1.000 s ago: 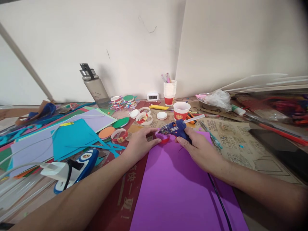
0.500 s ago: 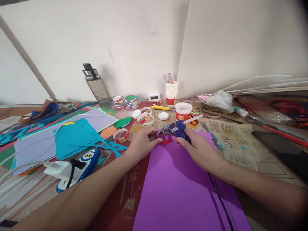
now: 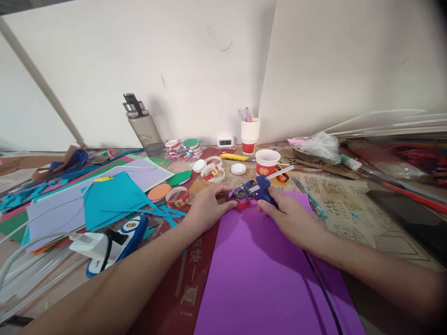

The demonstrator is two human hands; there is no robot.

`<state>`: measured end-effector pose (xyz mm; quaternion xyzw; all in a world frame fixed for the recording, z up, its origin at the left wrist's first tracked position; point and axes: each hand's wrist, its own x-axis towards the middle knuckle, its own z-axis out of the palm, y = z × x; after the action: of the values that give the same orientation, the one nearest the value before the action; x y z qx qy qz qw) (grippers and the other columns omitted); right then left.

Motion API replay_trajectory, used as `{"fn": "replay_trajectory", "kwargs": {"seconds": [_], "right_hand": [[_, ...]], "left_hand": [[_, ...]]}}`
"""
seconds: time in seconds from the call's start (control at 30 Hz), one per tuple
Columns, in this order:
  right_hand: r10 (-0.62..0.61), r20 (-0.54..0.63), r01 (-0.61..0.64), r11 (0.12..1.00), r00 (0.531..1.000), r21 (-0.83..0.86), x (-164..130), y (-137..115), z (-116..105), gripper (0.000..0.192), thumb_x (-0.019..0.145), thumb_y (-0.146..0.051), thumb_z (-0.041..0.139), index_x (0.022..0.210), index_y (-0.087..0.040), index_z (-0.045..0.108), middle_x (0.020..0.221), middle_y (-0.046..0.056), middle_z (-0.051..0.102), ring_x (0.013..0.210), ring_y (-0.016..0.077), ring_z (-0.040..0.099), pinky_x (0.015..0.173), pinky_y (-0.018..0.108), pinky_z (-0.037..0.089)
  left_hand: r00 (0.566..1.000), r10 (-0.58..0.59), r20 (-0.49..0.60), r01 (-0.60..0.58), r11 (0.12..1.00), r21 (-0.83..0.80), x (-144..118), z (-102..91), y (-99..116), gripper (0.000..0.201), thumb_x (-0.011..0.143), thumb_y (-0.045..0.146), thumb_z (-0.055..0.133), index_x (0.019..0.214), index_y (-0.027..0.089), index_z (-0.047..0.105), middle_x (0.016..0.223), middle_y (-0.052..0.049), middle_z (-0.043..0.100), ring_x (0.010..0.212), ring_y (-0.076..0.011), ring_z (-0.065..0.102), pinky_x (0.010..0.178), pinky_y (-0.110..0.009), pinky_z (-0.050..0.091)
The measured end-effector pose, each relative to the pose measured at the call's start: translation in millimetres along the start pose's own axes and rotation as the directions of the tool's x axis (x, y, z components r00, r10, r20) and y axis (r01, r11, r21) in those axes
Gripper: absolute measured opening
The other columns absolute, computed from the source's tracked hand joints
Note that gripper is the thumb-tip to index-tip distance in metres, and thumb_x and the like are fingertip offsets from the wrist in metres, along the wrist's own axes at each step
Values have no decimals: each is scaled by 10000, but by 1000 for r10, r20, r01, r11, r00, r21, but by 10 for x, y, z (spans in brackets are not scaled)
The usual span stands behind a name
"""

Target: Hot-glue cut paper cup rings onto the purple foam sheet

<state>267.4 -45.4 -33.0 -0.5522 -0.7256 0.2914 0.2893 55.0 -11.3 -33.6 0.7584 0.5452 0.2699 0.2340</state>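
Note:
A blue hot glue gun (image 3: 259, 190) with a glue stick jutting from its back is gripped by my right hand (image 3: 288, 211). Its nozzle points left and down over a red paper-cup ring (image 3: 242, 204), which rests on a purple sheet (image 3: 251, 270). My left hand (image 3: 209, 204) holds this ring from the left, thumb at the near side and fingers curled round the far side. The gun's front hides part of the ring. A black cord (image 3: 319, 284) runs from under my right hand toward me across the sheet.
A paper cup (image 3: 267, 163) stands beyond the gun, near loose cup rings (image 3: 209, 172) and a white lid (image 3: 238, 169). Blue paper (image 3: 115, 200) and a power strip (image 3: 129, 237) with a charger lie left. A bottle (image 3: 145, 128) stands by the wall.
The gun's nozzle has dipped slightly and swung along the ring. My left hand stays on the ring. The whole view has shifted a little to the right.

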Motion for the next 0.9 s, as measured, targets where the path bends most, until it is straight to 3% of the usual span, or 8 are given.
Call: {"fn": "replay_trajectory", "kwargs": {"seconds": [0.13, 0.33, 0.77, 0.9], "right_hand": [[19, -21, -19, 1000, 1000, -23, 6, 2, 39, 273, 954, -350, 385, 1123, -185, 523, 1069, 114, 679, 961, 260, 611, 808, 359, 420], [69, -14, -70, 992, 997, -101, 2, -4, 41, 286, 958, -384, 366, 1102, -196, 526, 944, 103, 688, 831, 275, 604, 746, 384, 401], [-17, 20, 16, 1000, 1000, 10, 16, 48, -17, 268, 939, -372, 407, 1093, -214, 558, 1101, 96, 686, 1030, 265, 615, 862, 373, 438], [6, 7, -6, 1000, 1000, -17, 31, 39, -16, 276, 939, -383, 399, 1094, -204, 542, 1105, 108, 678, 1032, 274, 610, 884, 395, 432]], "left_hand": [[999, -36, 2, 36, 999, 0, 9, -1, 7, 387, 756, 369, 719, 1109, 211, 716, 1133, -21, 721, 1063, -220, 654, 922, -306, 510], [998, -61, 0, 61, 998, 6, 17, 5, 5, 415, 743, 397, 732, 1119, 223, 711, 1148, -16, 713, 1073, -220, 646, 943, -315, 501], [998, -52, 25, 52, 999, 15, 3, -13, 21, 371, 762, 396, 704, 1100, 242, 713, 1084, -10, 726, 1027, -225, 653, 907, -339, 499], [998, -60, 22, 60, 998, 8, 1, -14, 39, 377, 757, 393, 704, 1095, 228, 715, 1094, -22, 723, 1033, -227, 652, 928, -343, 498]]}}
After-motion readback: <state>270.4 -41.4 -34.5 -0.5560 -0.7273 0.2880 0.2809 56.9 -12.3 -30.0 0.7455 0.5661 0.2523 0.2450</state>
